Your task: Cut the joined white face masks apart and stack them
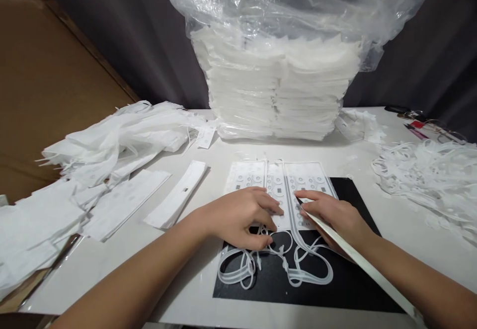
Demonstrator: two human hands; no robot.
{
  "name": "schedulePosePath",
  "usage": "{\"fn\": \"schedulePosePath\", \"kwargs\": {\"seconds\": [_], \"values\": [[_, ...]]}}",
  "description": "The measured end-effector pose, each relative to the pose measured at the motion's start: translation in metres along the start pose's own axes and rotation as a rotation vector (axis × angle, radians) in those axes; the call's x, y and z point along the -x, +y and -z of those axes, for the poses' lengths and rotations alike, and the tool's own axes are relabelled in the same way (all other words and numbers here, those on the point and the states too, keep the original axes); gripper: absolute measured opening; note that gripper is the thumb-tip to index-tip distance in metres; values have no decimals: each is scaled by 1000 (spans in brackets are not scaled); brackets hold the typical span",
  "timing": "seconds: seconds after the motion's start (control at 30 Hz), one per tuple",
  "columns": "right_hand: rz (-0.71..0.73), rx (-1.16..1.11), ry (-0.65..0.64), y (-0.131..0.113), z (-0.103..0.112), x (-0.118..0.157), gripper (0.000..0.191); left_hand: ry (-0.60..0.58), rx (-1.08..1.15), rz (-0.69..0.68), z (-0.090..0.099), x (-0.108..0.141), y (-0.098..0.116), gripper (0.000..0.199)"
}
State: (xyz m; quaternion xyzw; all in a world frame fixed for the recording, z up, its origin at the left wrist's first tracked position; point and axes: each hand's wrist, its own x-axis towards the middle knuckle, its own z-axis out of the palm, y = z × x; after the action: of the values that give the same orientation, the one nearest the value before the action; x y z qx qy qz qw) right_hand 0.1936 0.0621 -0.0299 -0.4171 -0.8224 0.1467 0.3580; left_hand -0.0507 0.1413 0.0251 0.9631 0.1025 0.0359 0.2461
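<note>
A white rectangular piece of thin material (276, 172), printed with round marks and small dark squares, lies on a black mat (346, 279). White cords and grey-striped straps (311, 275) run over it and loop onto the mat in front. My left hand (251, 217) rests over its left part, fingers loosely spread and holding nothing. Over its right part, my right hand (333, 214) is closed on a long, thin, pale strip (367, 264). This strip has a dark tip near the fingers and stretches back along my forearm; its exact kind is unclear.
Behind stands a tall stack of white pieces (276, 85) in a clear plastic bag (298, 1). Left are a folded white strip (179, 195) and heaped white pieces (119, 135), beside a cardboard box (48, 70). Tangled white cords (432, 180) lie right, small tools (417, 127) beyond.
</note>
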Motion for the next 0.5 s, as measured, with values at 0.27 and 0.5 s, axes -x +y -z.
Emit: {"fn": "schedulePosePath", "kwargs": {"seconds": [0.27, 0.5], "values": [[-80, 39, -121, -16, 7, -1, 14, 45, 29, -21, -4, -3, -3, 16], [-71, 61, -123, -14, 5, -4, 6, 89, -79, -18, -15, -7, -5, 11]]}}
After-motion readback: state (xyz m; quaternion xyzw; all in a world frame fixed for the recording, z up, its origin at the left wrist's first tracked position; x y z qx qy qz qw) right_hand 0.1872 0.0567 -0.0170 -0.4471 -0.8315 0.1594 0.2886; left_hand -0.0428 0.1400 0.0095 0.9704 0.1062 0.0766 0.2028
